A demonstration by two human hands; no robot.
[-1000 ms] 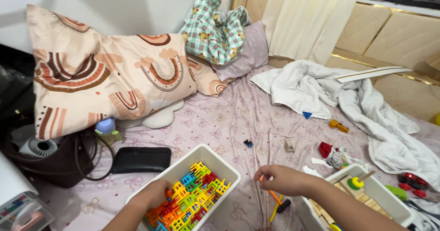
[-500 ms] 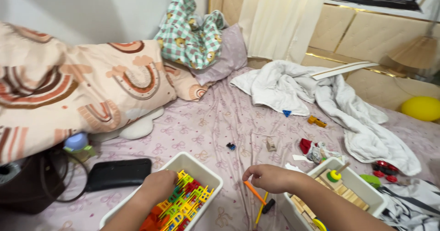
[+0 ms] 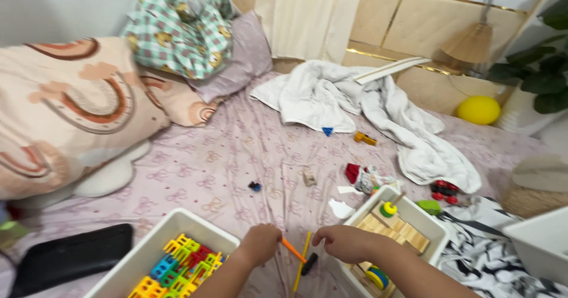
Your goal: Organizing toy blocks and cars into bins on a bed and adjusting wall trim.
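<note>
In the head view the left hand point(image 3: 259, 243) was curled loosely around one end of an orange stick point(image 3: 293, 250), while the right hand point(image 3: 341, 243), just beside it, was bent over with fingertips hidden, so whether it gripped the yellow stick point(image 3: 303, 262) below could not be told. Left of the left hand a white bin point(image 3: 155, 247) of bright plastic blocks point(image 3: 176, 265) ran off the bottom edge. Right of the right hand, a second white bin point(image 3: 427, 224) of wooden blocks point(image 3: 394, 229) was partly covered by the forearm.
</note>
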